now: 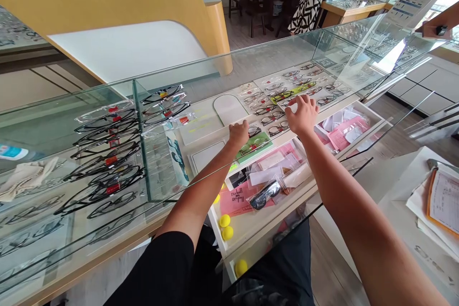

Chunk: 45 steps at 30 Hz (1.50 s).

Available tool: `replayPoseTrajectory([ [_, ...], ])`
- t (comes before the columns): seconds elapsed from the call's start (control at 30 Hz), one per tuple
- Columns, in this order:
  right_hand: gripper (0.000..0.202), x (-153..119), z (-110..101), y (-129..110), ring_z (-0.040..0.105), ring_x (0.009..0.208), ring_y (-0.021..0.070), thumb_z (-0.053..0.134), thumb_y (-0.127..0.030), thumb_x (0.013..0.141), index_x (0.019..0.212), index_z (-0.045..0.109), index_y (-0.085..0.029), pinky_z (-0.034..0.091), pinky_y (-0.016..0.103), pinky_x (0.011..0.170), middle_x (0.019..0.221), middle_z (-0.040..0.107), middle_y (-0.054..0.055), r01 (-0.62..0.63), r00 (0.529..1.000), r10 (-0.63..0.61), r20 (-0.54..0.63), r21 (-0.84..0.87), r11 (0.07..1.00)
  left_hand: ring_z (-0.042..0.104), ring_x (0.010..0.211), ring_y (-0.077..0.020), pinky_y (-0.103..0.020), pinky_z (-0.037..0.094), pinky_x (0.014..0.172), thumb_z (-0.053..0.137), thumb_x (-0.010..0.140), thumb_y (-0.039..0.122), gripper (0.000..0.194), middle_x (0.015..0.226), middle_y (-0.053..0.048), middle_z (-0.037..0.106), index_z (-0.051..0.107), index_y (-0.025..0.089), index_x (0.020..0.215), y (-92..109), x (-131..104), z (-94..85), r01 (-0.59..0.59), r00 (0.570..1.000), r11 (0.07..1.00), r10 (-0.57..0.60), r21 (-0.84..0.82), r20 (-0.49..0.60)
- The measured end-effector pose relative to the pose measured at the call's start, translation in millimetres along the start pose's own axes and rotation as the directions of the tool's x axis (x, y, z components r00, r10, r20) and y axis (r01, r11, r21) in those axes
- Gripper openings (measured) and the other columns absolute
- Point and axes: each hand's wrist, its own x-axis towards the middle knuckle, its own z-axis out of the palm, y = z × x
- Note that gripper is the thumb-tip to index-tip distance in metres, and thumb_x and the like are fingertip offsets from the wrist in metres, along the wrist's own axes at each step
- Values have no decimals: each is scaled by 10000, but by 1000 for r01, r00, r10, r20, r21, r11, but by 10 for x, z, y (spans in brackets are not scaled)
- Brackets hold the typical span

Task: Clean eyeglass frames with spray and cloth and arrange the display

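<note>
Nearest glasses [279, 128] lie in the glass case [141, 143], 8 o'clock off our right hand [304, 114], the closer one; long axis roughly 8-to-2. Our left hand [239, 134] sits at their 9 o'clock. Both curled; we can't tell if either grips.

Glass display case [141, 146] with rowed eyeglasses [111, 159]

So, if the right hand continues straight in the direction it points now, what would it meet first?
Probably the eyeglasses near the yellow-green strip, just beyond the right hand; its height is unclear, so it might pass above them.
</note>
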Motion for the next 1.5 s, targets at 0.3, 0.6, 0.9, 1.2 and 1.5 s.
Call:
replayPoseTrajectory([
  [0.3,217,-8,-24,-38,568,1333,417,572,-382,1019,1121,720,-262,431,605,1147,1441,704,144,-21,1000,21,16,-14,1000,724,1229,-369,-477,384,1085,487,1060,117,352,1167,-213,811,674,155,1356,24,-68,-18,-42,999,996,43,79,-4],
  [0.6,222,-3,-3,-19,563,1327,413,578,-401,1011,1096,728,-262,427,601,1146,1430,710,141,-23,1000,23,3,6,1000,692,1199,-373,-494,397,1104,494,1060,172,356,1093,-199,803,745,182,1312,89,-159,-42,-81,996,994,82,71,-23],
  [0.9,219,5,28,-7,562,1316,419,587,-393,984,1077,734,-259,428,597,1142,1430,723,151,-20,1000,21,-19,26,999,499,1493,-416,-576,402,1173,698,1023,394,217,1697,-99,655,877,278,1057,130,-510,18,-112,991,992,108,-51,-74],
  [1.2,231,-2,6,-30,561,1314,418,561,-372,986,1095,729,-257,426,600,1142,1423,715,155,-28,1000,28,-2,10,1000,481,1509,-407,-570,406,1184,758,1017,382,169,1700,-56,658,902,294,1021,121,-626,76,-55,996,991,46,-120,-77],
  [1.5,257,-19,14,-30,575,1298,410,592,-365,946,1090,767,-244,418,592,1139,1403,727,149,-27,999,28,-21,42,999,552,1482,-408,-571,428,1211,776,1014,367,231,1562,-144,712,856,272,1209,238,-1079,-85,-114,993,981,106,-157,-58],
])
